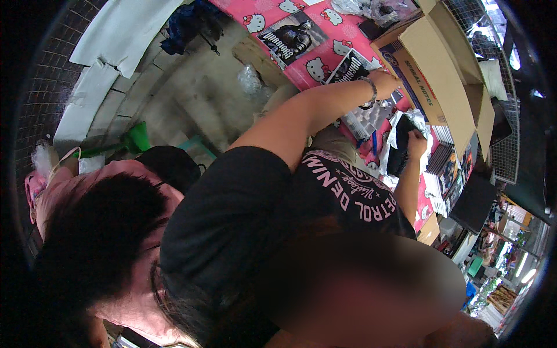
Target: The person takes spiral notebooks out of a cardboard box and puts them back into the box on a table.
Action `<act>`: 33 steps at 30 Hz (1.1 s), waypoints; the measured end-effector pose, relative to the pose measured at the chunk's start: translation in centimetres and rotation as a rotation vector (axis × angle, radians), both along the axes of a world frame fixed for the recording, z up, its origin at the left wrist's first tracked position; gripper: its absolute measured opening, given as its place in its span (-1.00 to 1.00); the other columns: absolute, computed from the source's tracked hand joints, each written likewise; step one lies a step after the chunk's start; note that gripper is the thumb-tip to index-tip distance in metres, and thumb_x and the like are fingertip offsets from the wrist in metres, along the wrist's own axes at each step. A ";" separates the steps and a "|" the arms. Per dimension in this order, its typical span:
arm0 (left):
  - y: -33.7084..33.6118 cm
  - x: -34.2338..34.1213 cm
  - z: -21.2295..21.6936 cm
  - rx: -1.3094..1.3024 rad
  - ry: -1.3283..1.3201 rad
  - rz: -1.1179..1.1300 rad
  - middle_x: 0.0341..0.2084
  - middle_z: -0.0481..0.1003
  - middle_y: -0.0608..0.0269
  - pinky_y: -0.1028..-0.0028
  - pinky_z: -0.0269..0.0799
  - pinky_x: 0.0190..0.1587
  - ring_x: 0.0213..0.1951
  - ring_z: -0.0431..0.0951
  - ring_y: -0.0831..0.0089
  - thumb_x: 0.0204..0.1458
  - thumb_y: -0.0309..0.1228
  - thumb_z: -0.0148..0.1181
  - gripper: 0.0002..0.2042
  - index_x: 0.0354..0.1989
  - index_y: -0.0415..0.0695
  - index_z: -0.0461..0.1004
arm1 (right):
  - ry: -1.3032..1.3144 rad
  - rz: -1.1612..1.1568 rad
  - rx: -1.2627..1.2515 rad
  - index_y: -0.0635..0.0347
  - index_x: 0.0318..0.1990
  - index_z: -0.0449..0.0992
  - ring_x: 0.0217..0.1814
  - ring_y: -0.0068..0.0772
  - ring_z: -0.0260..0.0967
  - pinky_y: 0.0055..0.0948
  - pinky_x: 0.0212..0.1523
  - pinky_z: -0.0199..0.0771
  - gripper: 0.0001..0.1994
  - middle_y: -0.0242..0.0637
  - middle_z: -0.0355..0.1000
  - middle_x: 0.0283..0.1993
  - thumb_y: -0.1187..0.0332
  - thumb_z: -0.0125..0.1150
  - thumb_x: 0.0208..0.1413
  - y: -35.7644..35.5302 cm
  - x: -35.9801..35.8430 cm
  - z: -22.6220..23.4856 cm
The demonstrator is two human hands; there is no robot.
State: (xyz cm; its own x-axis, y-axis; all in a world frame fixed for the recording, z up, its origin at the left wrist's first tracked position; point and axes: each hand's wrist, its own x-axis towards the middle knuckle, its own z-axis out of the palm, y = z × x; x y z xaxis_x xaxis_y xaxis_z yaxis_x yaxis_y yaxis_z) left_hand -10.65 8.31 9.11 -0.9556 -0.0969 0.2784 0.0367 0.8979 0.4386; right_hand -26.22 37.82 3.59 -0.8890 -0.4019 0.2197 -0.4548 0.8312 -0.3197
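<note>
Person in black tee bends over a pink-covered worktop (301, 72). Left hand (387, 83), with a bracelet on the wrist, reaches up to the flap of an open cardboard box (441, 75); whether its grip is closed can't be told. Right hand (416, 145) is closed on a black cloth (399, 152) lying in white wrapping (400, 124). Printed packs (293, 36) lie flat on the cover. Stacked booklets (444, 159) sit just beside the right hand. Concrete floor (197, 87) at left.

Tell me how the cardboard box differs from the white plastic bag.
The cardboard box is brown, stiff and stands with its flaps open; the white plastic bag is soft and crumpled. The box is far larger than the bag. Both are at the pink table.
</note>
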 end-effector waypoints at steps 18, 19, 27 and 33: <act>2.7 4.1 7.5 -0.318 0.379 -0.058 -0.26 0.47 0.38 0.33 0.21 -0.03 -0.10 0.46 0.45 -0.11 -0.39 0.15 -0.69 -0.11 0.05 0.50 | -0.694 0.055 -1.212 0.09 0.16 0.30 -0.62 -0.64 0.08 -0.63 -0.60 0.07 -0.61 -0.49 0.26 -0.48 0.12 -0.06 0.27 -8.6 15.5 7.9; 2.9 3.7 7.0 -0.292 0.410 -0.053 -0.26 0.48 0.37 0.33 0.21 -0.02 -0.10 0.46 0.44 -0.10 -0.39 0.15 -0.69 -0.11 0.05 0.51 | -0.809 0.072 -1.215 0.07 0.21 0.26 -0.62 -0.64 0.07 -0.62 -0.61 0.06 -0.56 -0.51 0.24 -0.47 0.04 -0.13 0.29 -10.4 17.3 8.5; 2.2 4.5 7.1 -0.164 0.413 -0.207 -0.16 0.52 0.31 0.27 0.17 0.08 -0.03 0.46 0.38 0.05 -0.32 0.09 -0.82 -0.18 0.00 0.50 | -0.324 0.298 -0.724 0.27 0.05 0.47 -0.14 -0.37 0.42 -0.47 -0.07 0.37 -0.69 -0.20 0.49 -0.11 0.31 -0.09 0.33 -7.9 14.2 10.4; 3.4 5.2 7.8 -0.099 0.363 -0.318 -0.23 0.52 0.29 0.23 0.20 0.08 -0.08 0.48 0.34 0.04 -0.33 0.10 -0.83 -0.21 -0.02 0.50 | -0.107 0.571 -0.617 0.19 -0.09 0.55 -0.26 -0.41 0.38 -0.51 -0.17 0.35 -0.79 -0.26 0.43 -0.32 0.52 0.18 0.09 -6.7 13.5 13.7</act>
State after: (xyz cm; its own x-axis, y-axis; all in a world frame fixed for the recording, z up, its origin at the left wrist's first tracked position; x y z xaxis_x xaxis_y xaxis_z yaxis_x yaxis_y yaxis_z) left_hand -5.50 11.70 16.87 -0.7732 0.2278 0.5918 0.4504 0.8542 0.2597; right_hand -12.68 31.17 17.28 -0.6145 -0.6314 0.4731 -0.6932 0.1457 -0.7059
